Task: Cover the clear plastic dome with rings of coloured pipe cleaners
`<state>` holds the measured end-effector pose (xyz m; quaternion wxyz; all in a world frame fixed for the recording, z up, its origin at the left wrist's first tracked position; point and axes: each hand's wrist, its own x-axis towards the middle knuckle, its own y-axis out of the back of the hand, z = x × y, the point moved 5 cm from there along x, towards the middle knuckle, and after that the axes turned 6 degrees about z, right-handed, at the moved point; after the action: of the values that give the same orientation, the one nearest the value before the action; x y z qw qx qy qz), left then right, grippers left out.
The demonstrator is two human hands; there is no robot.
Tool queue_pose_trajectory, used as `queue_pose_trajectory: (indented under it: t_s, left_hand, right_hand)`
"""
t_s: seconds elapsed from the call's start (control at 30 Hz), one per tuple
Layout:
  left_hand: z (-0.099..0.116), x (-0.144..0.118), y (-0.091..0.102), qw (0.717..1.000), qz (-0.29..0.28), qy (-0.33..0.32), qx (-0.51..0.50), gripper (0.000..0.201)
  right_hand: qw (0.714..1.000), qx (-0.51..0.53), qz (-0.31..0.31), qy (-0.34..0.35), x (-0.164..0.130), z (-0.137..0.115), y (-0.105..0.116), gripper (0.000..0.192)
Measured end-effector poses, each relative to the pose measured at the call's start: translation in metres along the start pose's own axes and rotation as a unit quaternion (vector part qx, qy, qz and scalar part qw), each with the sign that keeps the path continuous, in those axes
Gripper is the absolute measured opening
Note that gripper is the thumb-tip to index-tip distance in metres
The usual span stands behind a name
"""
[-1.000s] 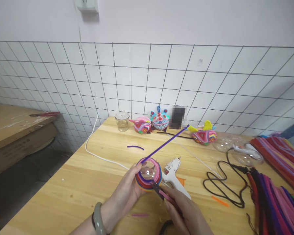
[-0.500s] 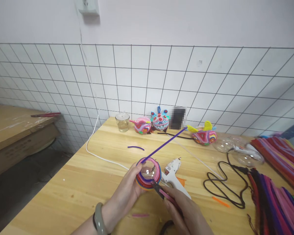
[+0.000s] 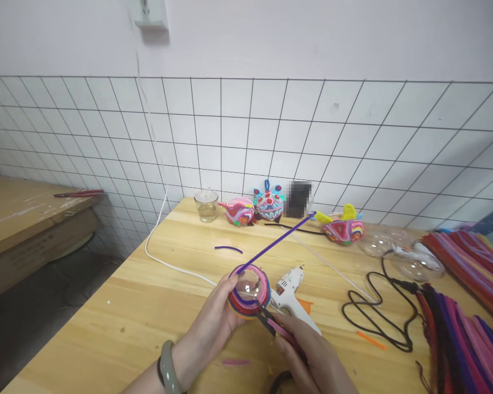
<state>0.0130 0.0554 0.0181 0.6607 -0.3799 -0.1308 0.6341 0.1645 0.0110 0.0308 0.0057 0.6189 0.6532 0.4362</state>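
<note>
My left hand [image 3: 217,306] is closed around a clear plastic ball [image 3: 248,285] wrapped in rings of pink, red, blue and orange pipe cleaner. A purple pipe cleaner [image 3: 275,244] runs along the inner ring, passes under my left thumb, and its long free end sticks up to the right. My right hand [image 3: 308,350] grips pink-handled pliers [image 3: 277,327], their dark jaws touching the lower right rim of the ball. A white glue gun [image 3: 291,293] lies just right of the ball, partly hidden by my right hand.
Finished pipe-cleaner animals [image 3: 269,203] and a lidded glass cup [image 3: 206,206] stand along the wall. To the right lie clear plastic balls [image 3: 419,268], a coiled black cord [image 3: 378,312] and bundles of pipe cleaners [image 3: 460,334]. A white cable [image 3: 176,267] crosses the left side.
The pliers' jaws have shifted slightly at the ball's rim and look a little more apart. Ball and left hand stay in place; the view has moved very slightly.
</note>
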Motion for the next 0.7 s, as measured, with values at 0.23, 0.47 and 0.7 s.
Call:
queue_pose_trajectory:
  t_s: [0.23, 0.47, 0.7]
  left_hand:
    - [-0.0004, 0.0038, 0.0026, 1.0, 0.007, 0.017, -0.01, 0.03]
    - [-0.0005, 0.0027, 0.0024, 1.0, 0.009, 0.018, -0.002, 0.029]
    - [-0.0009, 0.0033, 0.0022, 1.0, -0.014, -0.001, -0.005, 0.029]
  right_hand:
    - [0.997, -0.045, -0.025, 0.063, 0.0019, 0.0009, 0.0026, 0.035]
    - [0.998, -0.035, -0.039, 0.046, 0.0014, 0.0031, 0.0021, 0.035]
    - [0.998, -0.029, -0.047, 0.043, 0.0004, 0.0025, 0.0028, 0.035]
